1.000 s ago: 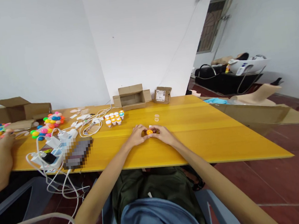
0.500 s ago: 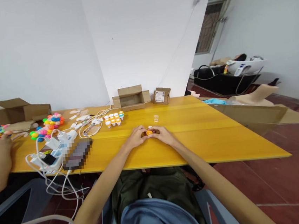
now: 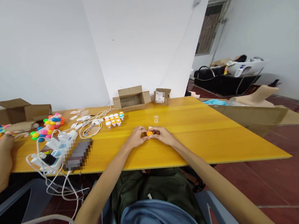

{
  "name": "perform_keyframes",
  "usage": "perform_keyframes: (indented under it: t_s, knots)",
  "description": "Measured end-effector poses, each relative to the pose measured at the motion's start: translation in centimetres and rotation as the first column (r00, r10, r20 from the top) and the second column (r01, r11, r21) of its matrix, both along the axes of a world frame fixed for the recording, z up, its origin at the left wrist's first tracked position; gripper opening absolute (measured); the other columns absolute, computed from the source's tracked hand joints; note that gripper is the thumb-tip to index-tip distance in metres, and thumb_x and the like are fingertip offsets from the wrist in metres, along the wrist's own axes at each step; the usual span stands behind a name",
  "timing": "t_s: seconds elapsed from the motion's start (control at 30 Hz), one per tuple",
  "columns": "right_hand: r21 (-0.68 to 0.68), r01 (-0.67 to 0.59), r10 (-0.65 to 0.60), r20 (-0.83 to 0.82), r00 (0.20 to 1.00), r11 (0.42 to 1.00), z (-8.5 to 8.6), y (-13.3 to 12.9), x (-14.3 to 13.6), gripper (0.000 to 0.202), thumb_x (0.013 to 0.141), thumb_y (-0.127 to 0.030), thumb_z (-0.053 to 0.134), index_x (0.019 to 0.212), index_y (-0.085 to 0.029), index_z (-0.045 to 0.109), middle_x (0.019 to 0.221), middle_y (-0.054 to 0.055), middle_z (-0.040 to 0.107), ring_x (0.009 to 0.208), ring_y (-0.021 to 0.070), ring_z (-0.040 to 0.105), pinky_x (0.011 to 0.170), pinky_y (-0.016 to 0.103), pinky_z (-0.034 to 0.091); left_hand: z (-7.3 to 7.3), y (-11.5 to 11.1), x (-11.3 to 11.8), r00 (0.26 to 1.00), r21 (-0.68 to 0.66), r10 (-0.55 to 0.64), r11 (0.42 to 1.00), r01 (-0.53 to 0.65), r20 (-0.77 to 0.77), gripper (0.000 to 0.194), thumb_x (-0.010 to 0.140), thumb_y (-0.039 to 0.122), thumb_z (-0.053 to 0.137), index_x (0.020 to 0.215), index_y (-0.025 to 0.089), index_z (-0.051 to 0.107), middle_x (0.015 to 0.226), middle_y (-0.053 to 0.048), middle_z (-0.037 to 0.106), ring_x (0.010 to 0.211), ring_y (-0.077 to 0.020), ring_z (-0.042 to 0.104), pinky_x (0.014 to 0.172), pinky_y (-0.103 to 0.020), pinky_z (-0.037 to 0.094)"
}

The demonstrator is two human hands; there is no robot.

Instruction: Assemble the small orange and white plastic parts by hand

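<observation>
Hardly anything moves since the earlier frame: over the yellow surface (image 3: 208, 145), the left hand (image 3: 136, 137) and right hand (image 3: 164, 135) keep fingers pinched on an orange disc (image 3: 149, 133) between them, edges partly hidden, surface contact unclear.

Against a second ago, the view is slightly shifted: the right corner of the tabletop (image 3: 202, 138) lies marginally further left, while the clear cup (image 3: 156, 119) and orange piece (image 3: 149, 134) near centre appear slightly lower in the frame.
</observation>
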State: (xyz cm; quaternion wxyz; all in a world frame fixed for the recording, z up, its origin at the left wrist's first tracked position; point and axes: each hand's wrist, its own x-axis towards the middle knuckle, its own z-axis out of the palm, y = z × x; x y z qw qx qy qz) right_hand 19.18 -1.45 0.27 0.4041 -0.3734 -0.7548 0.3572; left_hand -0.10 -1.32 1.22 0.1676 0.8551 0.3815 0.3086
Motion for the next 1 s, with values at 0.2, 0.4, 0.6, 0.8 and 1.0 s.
perform_keyframes:
  t_s: [0.2,0.4,0.6,0.8,1.0]
  knots:
    - [-0.019,0.029,-0.029,-0.018,0.999,0.999,0.10,-0.16,-0.24,0.024,0.068,-0.041,0.075,0.081,-0.021,0.071,0.082,0.002,0.070,0.080,0.0220,0.063,0.077,0.035,0.050,-0.13,0.11,0.10,1.000,0.003,0.008,1.000,-0.008,0.008,0.013,0.081,0.031,0.068,0.090,0.022,0.072,0.093,-0.004,0.063,0.092,-0.0208,0.060,0.090,-0.036,0.048]
    - [-0.063,0.043,-0.047,-0.053,0.997,0.997,0.02,-0.18,-0.39,0.027,0.064,-0.042,0.077,0.079,-0.020,0.069,0.078,0.001,0.069,0.076,0.0196,0.061,0.074,0.034,0.050,-0.19,0.07,0.16,1.000,0.013,0.018,1.000,-0.018,0.002,0.011,0.080,0.028,0.068,0.088,0.021,0.070,0.091,-0.004,0.064,0.090,-0.0207,0.060,0.088,-0.036,0.049]
    - [-0.064,0.000,-0.003,-0.049,0.999,0.998,0.15,-0.13,-0.18,0.032,0.066,-0.048,0.075,0.082,-0.020,0.071,0.082,0.002,0.071,0.079,0.0214,0.064,0.077,0.035,0.051,-0.09,0.06,0.14,1.000,0.009,0.022,1.000,-0.022,-0.005,0.011,0.080,0.028,0.067,0.089,0.021,0.069,0.092,-0.004,0.064,0.091,-0.0205,0.060,0.089,-0.037,0.049]
    - [-0.035,0.012,-0.013,-0.025,1.000,0.999,0.07,0.08,-0.03,0.031,0.073,-0.051,0.068,0.082,-0.021,0.073,0.087,0.005,0.074,0.088,0.0257,0.067,0.081,0.038,0.052,0.06,-0.05,0.06,1.000,0.003,0.016,1.000,-0.016,-0.017,0.013,0.082,0.031,0.066,0.092,0.022,0.069,0.094,-0.004,0.064,0.093,-0.0203,0.060,0.090,-0.036,0.048]
    - [-0.027,0.040,-0.041,-0.039,0.998,0.999,-0.20,0.14,-0.25,0.029,0.073,-0.048,0.069,0.082,-0.021,0.074,0.088,0.004,0.075,0.083,0.0245,0.067,0.080,0.038,0.054,0.15,-0.18,0.06,0.999,0.008,0.019,1.000,-0.019,-0.033,0.015,0.083,0.030,0.064,0.095,0.022,0.068,0.096,-0.005,0.063,0.095,-0.0211,0.059,0.091,-0.037,0.048]
